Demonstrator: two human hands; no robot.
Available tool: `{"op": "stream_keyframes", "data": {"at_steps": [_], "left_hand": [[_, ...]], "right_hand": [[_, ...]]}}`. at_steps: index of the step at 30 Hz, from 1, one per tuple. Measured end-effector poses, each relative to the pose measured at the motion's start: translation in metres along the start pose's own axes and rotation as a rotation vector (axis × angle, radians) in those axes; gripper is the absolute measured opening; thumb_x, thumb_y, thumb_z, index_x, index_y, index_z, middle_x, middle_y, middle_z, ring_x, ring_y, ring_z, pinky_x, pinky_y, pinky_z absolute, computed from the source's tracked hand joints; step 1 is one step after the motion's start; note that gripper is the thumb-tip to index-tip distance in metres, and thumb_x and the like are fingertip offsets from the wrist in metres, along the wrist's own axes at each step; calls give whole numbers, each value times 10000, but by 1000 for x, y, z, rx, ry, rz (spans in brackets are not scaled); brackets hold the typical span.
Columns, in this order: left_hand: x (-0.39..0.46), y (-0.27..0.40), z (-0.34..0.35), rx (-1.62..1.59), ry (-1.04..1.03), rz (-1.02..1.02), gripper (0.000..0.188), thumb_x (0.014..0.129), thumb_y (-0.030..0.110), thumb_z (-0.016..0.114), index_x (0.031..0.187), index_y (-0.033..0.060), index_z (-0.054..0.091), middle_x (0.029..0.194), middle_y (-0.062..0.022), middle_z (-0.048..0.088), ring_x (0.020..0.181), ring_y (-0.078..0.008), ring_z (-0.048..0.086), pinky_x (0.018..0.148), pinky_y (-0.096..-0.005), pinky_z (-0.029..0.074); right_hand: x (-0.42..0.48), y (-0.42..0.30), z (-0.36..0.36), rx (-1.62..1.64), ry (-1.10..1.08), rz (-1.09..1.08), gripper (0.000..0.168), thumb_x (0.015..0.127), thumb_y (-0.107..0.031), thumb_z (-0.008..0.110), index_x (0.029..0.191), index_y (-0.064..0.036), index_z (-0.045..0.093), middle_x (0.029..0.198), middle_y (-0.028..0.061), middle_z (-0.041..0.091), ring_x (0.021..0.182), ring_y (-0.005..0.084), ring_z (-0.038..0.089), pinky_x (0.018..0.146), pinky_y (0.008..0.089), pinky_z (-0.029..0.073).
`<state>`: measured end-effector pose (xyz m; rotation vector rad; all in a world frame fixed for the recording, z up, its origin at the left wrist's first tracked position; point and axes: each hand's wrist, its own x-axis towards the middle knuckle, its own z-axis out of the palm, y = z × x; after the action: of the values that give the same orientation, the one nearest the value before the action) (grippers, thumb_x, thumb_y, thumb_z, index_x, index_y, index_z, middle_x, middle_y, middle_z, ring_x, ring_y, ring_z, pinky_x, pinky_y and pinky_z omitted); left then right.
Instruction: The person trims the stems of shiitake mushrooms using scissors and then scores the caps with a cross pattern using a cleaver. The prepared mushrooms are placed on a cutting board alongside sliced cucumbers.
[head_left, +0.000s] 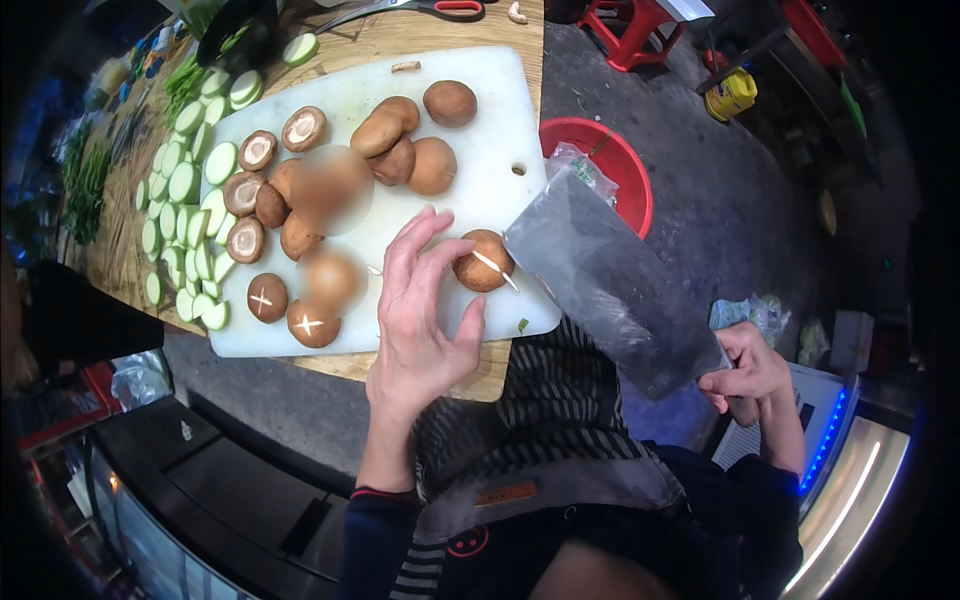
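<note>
With the fingertips of my left hand (427, 315) I touch the left side of a brown mushroom cap (487, 274); a pale strip lies across the cap and a small sliver hangs at its edge. My right hand (750, 367) grips a wide-bladed cleaver (615, 285), whose far corner is beside that cap. Both are over a white cutting board (480, 187). Two caps at the board's lower left, one (268, 298) beside the other (313, 324), bear pale crosses. More whole mushrooms (450, 103) lie farther up, some with their undersides showing. Two round areas there are blurred.
Sliced green-skinned squash (184, 182) is heaped along the board's left edge. Scissors with red and black handles (454, 9) lie beyond the board. A red basin (637, 172) with plastic inside stands below the table's right edge, and a red stool (626, 37) farther off.
</note>
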<state>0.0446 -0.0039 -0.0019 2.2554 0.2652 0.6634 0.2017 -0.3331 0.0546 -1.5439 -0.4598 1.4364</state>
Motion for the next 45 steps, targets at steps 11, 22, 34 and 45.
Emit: {"op": "stream_keyframes", "data": {"at_steps": [11, 22, 34, 45], "left_hand": [[-24, 2, 34, -9, 155, -25, 382, 603, -15, 818, 941, 5, 642, 914, -115, 584, 840, -274, 584, 718, -356, 492], [-28, 1, 40, -22, 229, -6, 380, 596, -75, 737, 961, -7, 656, 921, -127, 584, 835, -308, 578, 733, -367, 484], [-29, -3, 41, -13, 258, -13, 327, 643, 11, 829, 934, 14, 680, 927, -105, 616, 813, -248, 608, 714, -332, 508], [-27, -5, 38, -40, 235, -11, 349, 644, 55, 858, 955, 19, 702, 956, -101, 652, 868, -227, 636, 738, -316, 521]], "right_hand": [[-2, -37, 47, -1006, 114, -350, 124, 862, -33, 604, 933, 34, 527, 581, 112, 521, 518, 314, 581, 479, 367, 440], [-8, -61, 63, -1302, 32, -266, 233, 796, -39, 616, 978, 49, 499, 698, 134, 532, 607, 314, 580, 581, 393, 446], [-24, -94, 44, -1188, -72, -80, 162, 824, -90, 614, 870, 16, 501, 567, 117, 530, 502, 334, 566, 538, 401, 450], [5, -41, 28, -405, 34, -34, 139, 884, -107, 656, 887, 15, 589, 601, 35, 619, 497, 118, 624, 442, 236, 445]]}}
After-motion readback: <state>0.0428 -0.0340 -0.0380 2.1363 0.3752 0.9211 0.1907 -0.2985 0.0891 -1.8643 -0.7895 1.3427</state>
